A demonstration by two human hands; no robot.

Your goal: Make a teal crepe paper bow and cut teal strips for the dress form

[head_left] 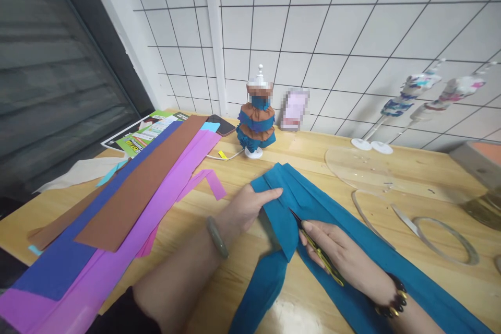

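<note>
Teal sheet [321, 203] runs far-left to near-right; left hand [246, 209] pinches its far end, right hand [342, 250] grips gold tool [327, 261] over it

one head-worn view: the camera is looking forward and down from above the near side of the table [309, 148], the left hand [246, 206] and right hand [332, 248] showing close, around and below mid-frame. beyond them it is crossing the table at a slant and facing the white gridded wall [270, 31], whose upright lines are fanning outward toward the top.
</note>
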